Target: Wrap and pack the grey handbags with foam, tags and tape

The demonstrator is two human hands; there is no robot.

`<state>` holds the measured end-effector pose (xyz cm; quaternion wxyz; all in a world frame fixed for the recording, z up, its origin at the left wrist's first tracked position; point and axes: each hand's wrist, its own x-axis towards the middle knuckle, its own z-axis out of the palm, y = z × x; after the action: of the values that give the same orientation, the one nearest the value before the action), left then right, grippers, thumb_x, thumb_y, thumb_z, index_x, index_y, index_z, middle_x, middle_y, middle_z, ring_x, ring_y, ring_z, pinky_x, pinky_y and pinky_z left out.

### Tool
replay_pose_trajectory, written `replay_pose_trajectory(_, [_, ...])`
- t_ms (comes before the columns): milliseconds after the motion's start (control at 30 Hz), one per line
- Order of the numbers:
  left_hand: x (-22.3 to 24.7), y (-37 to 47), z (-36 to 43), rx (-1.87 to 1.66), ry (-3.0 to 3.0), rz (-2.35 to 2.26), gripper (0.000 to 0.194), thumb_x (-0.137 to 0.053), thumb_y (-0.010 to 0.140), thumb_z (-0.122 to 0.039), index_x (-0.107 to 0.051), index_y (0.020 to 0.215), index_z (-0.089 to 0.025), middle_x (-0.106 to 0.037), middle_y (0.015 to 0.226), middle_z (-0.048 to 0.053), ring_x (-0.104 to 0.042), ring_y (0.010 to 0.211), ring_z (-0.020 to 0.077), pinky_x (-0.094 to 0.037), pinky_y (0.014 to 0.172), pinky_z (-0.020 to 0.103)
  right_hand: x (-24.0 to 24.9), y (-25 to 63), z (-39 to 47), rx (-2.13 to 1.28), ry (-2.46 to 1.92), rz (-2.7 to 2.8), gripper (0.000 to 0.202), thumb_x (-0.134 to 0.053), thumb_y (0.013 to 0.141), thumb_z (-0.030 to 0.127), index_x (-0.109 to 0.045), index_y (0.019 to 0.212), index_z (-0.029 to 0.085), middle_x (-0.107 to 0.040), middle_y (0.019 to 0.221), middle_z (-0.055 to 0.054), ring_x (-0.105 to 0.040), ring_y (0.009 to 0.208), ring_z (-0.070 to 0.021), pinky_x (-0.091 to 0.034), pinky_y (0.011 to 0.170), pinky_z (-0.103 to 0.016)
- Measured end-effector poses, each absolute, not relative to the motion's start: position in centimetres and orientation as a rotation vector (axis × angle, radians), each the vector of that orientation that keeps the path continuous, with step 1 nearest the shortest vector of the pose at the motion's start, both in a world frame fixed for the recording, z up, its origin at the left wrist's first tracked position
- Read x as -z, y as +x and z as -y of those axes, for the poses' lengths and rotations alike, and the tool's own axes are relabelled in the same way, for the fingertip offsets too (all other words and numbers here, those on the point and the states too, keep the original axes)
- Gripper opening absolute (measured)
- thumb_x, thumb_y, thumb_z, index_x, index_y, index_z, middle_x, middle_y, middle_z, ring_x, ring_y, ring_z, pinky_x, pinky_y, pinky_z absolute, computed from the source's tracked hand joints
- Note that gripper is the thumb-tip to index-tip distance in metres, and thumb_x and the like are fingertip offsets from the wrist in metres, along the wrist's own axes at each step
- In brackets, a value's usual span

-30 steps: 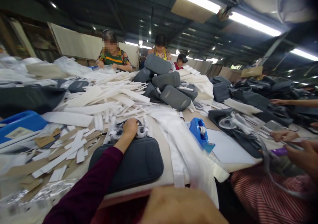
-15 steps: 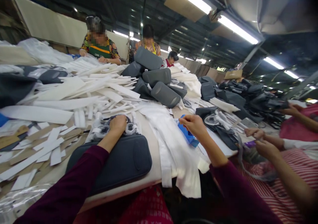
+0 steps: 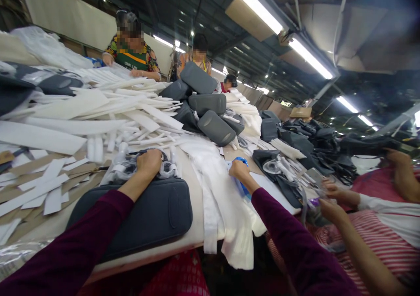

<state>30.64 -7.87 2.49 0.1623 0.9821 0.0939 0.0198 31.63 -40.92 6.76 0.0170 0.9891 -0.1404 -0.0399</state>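
A dark blue-grey bag [image 3: 147, 217] lies in front of me at the table's front edge. Wrapped handles or straps [image 3: 123, 167] in clear plastic and white foam stick up along its far side. My left hand [image 3: 149, 162] is closed at the bag's top, among these straps. To the right, my right hand [image 3: 239, 171] is closed over a blue plastic holder [image 3: 244, 189], fingers pressed together; what they pinch is too small to make out. Between my hands, white foam sheets [image 3: 223, 200] hang over the table edge.
White foam strips [image 3: 78, 103] pile up at left and centre. Cut white and brown card pieces [image 3: 49, 186] lie at left. Several grey bags [image 3: 216, 127] are stacked in the middle. Close on my right a co-worker's hands [image 3: 333, 197] handle plastic; other people work across the table.
My right hand has moved down and left onto the blue holder. My left hand stays at the bag's top. The whole view has shifted slightly.
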Motion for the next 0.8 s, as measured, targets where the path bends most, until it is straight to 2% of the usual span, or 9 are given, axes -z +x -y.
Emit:
replay_pose_trajectory(133, [-2.5, 30.6, 7.8, -0.049, 2.792, -0.256, 0.031, -0.048, 0.082, -0.015, -0.073, 0.101, -0.015, -0.071, 0.110, 0.017, -0.067, 0.103, 0.0335, -0.054, 0.083, 0.041, -7.7, 31.4, 41.7, -0.013, 3.153, 0.451, 0.024, -0.079, 0.069, 0.026, -0.067, 0.087, 0.013, -0.068, 0.106, -0.018, -0.063, 0.106, -0.0355, -0.048, 0.083, -0.041])
replay_pose_trajectory(267, [-2.9, 30.2, 7.9, -0.030, 2.808, -0.244, 0.030, -0.047, 0.083, -0.014, -0.073, 0.100, -0.013, -0.071, 0.109, 0.019, -0.067, 0.103, 0.0328, -0.053, 0.083, 0.039, -8.6, 30.6, 42.3, -0.188, 3.351, 0.299, 0.021, -0.070, 0.076, 0.029, -0.056, 0.066, 0.017, -0.069, 0.093, -0.013, -0.064, 0.101, -0.0285, -0.047, 0.079, -0.033])
replay_pose_trajectory(367, [-3.1, 30.1, 8.0, -0.022, 2.806, -0.252, 0.030, -0.047, 0.084, -0.013, -0.073, 0.099, -0.012, -0.071, 0.107, 0.019, -0.067, 0.104, 0.0326, -0.053, 0.083, 0.039, -9.0, 29.5, 42.4, -0.238, 3.567, 0.216, 0.014, -0.058, 0.080, 0.025, -0.050, 0.070, 0.019, -0.066, 0.075, -0.005, -0.068, 0.081, -0.0203, -0.048, 0.067, -0.026])
replay_pose_trajectory(433, [-3.0, 30.1, 8.0, -0.025, 2.804, -0.257, 0.030, -0.045, 0.085, -0.013, -0.072, 0.099, -0.012, -0.071, 0.108, 0.020, -0.067, 0.104, 0.0329, -0.053, 0.082, 0.039, -9.2, 28.2, 42.3, -0.183, 3.718, 0.194, 0.004, -0.053, 0.079, 0.022, -0.049, 0.079, 0.020, -0.064, 0.068, -0.001, -0.067, 0.064, -0.0164, -0.049, 0.057, -0.024])
replay_pose_trajectory(467, [-3.0, 30.1, 8.0, -0.028, 2.803, -0.257, 0.031, -0.045, 0.086, -0.013, -0.072, 0.100, -0.012, -0.071, 0.108, 0.020, -0.067, 0.104, 0.0331, -0.053, 0.082, 0.039, -9.2, 27.4, 42.1, -0.140, 3.775, 0.185, 0.007, -0.053, 0.077, 0.021, -0.050, 0.084, 0.020, -0.064, 0.067, 0.000, -0.065, 0.058, -0.0155, -0.048, 0.053, -0.024])
replay_pose_trajectory(567, [-2.7, 30.2, 7.9, -0.036, 2.807, -0.257, 0.031, -0.044, 0.086, -0.014, -0.072, 0.101, -0.012, -0.070, 0.110, 0.020, -0.066, 0.104, 0.0330, -0.053, 0.082, 0.039, -8.9, 24.5, 41.2, 0.172, 4.005, 0.160, 0.027, -0.060, 0.070, 0.021, -0.052, 0.096, 0.017, -0.067, 0.068, -0.002, -0.064, 0.053, -0.0161, -0.046, 0.045, -0.023])
replay_pose_trajectory(667, [-2.4, 30.5, 7.8, -0.028, 2.814, -0.250, 0.032, -0.044, 0.086, -0.013, -0.071, 0.104, -0.011, -0.070, 0.111, 0.020, -0.066, 0.105, 0.0326, -0.053, 0.083, 0.039, -8.0, 21.7, 39.8, 0.760, 4.294, 0.345, 0.047, -0.067, 0.058, 0.016, -0.052, 0.103, 0.015, -0.070, 0.067, -0.005, -0.065, 0.056, -0.0187, -0.049, 0.051, -0.026])
replay_pose_trajectory(733, [-2.2, 30.7, 7.8, -0.009, 2.818, -0.245, 0.034, -0.044, 0.085, -0.013, -0.070, 0.106, -0.010, -0.069, 0.112, 0.021, -0.066, 0.106, 0.0327, -0.053, 0.083, 0.040, -7.2, 20.5, 38.7, 1.059, 4.377, 0.582, 0.055, -0.067, 0.049, 0.007, -0.051, 0.100, 0.015, -0.069, 0.065, -0.003, -0.067, 0.060, -0.0199, -0.052, 0.059, -0.029])
replay_pose_trajectory(800, [-2.1, 31.0, 7.7, 0.014, 2.823, -0.237, 0.035, -0.042, 0.086, -0.012, -0.069, 0.107, -0.008, -0.069, 0.113, 0.022, -0.065, 0.106, 0.0324, -0.053, 0.084, 0.040, -6.7, 19.8, 37.7, 1.319, 4.402, 0.660, 0.052, -0.065, 0.044, 0.001, -0.053, 0.093, 0.016, -0.068, 0.066, -0.002, -0.066, 0.063, -0.0186, -0.051, 0.061, -0.027])
